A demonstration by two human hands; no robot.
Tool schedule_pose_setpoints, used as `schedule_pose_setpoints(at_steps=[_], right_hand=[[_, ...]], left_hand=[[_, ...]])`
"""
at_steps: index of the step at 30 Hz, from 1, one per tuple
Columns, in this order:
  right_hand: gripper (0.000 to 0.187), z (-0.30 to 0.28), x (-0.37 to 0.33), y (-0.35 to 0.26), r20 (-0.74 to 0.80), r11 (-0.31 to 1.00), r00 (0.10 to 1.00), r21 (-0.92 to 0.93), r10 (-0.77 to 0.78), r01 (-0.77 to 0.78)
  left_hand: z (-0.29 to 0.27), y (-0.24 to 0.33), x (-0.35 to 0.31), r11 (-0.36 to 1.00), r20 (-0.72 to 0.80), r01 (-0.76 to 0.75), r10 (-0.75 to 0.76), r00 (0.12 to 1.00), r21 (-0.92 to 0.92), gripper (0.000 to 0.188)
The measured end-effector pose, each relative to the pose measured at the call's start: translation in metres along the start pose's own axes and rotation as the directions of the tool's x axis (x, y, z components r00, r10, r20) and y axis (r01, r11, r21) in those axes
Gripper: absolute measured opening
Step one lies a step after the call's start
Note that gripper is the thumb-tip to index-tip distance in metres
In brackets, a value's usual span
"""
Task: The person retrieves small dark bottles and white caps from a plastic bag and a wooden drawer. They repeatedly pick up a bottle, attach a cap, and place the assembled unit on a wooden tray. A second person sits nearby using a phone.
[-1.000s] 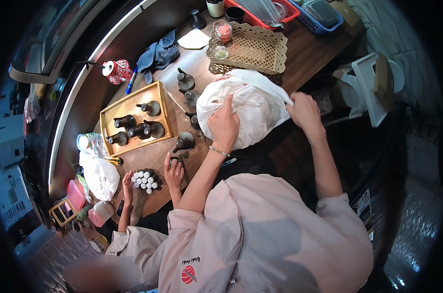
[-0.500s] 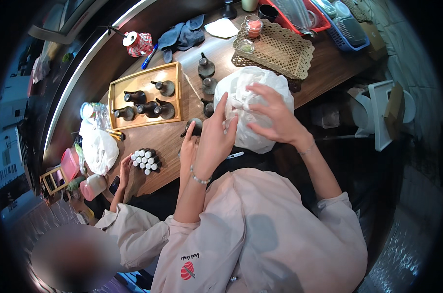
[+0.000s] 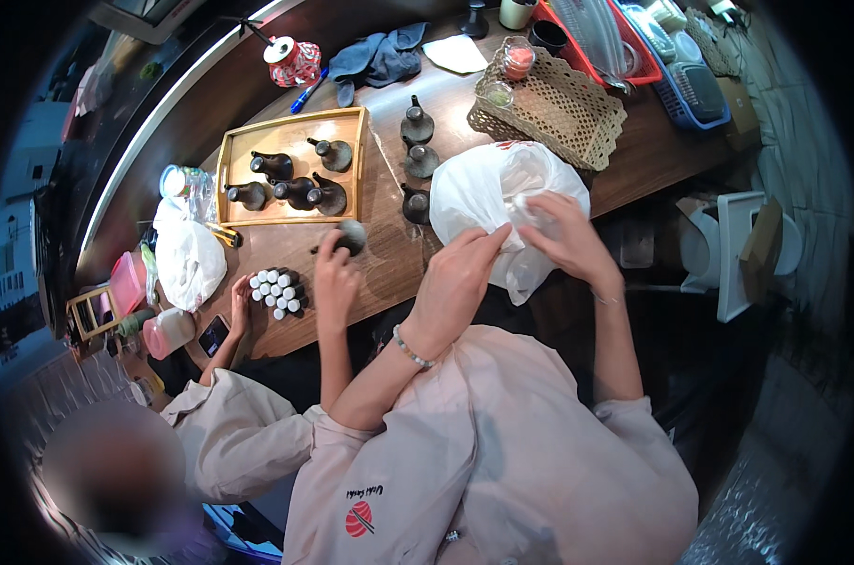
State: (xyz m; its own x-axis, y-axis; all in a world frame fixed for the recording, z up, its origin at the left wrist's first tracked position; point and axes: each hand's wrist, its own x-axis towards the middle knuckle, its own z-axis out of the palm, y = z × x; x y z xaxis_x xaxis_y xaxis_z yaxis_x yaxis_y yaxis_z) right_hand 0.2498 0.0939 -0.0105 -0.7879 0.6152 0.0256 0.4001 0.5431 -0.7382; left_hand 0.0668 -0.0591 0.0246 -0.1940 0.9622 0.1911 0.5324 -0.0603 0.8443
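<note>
Our left hand [image 3: 460,278] and right hand [image 3: 566,240] both pinch the white plastic bag [image 3: 488,193], each grip clamped on its crumpled film. The bag sits on the wooden counter [image 3: 389,254] at its near edge, at six o'clock from the woven basket [image 3: 559,108]. At nine o'clock, a co-worker's hand [image 3: 336,273] holds a dark bottle [image 3: 352,235] near the wooden tray [image 3: 290,174].
</note>
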Motion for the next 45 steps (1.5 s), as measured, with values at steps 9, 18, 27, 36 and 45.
schedule_pose_setpoints(at_steps=[9, 18, 27, 36, 45], right_hand=[[0.017, -0.021, -0.019, 0.029, -0.055, 0.475, 0.998, 0.879, 0.018, 0.04], [0.036, 0.064, 0.025, 0.039, -0.024, 0.015, 0.827, 1.0, 0.562, 0.019], [0.043, 0.003, 0.023, -0.01, -0.186, 0.996, 0.98, -0.069, -0.065, 0.053], [0.03, -0.039, 0.012, -0.028, -0.154, 0.965, 0.956, -0.035, 0.251, -0.259], [0.018, -0.019, -0.019, -0.001, -0.113, 0.967, 0.979, 0.209, 0.17, -0.143]], left_hand=[[0.032, -0.035, 0.034, 0.948, -0.211, -0.135, 0.075, 0.975, -0.287, 0.015], [0.092, -0.066, 0.046, 0.341, 0.394, 0.481, -0.293, 0.871, -0.808, 0.025], [0.089, -0.082, 0.045, 0.44, 0.608, 0.559, -0.037, 0.793, -0.703, 0.021], [0.096, -0.073, 0.046, 0.351, 0.559, 0.627, -0.283, 0.779, -0.695, 0.031], [0.085, -0.062, 0.047, 0.435, 0.543, 0.576, -0.213, 0.812, -0.692, 0.046]])
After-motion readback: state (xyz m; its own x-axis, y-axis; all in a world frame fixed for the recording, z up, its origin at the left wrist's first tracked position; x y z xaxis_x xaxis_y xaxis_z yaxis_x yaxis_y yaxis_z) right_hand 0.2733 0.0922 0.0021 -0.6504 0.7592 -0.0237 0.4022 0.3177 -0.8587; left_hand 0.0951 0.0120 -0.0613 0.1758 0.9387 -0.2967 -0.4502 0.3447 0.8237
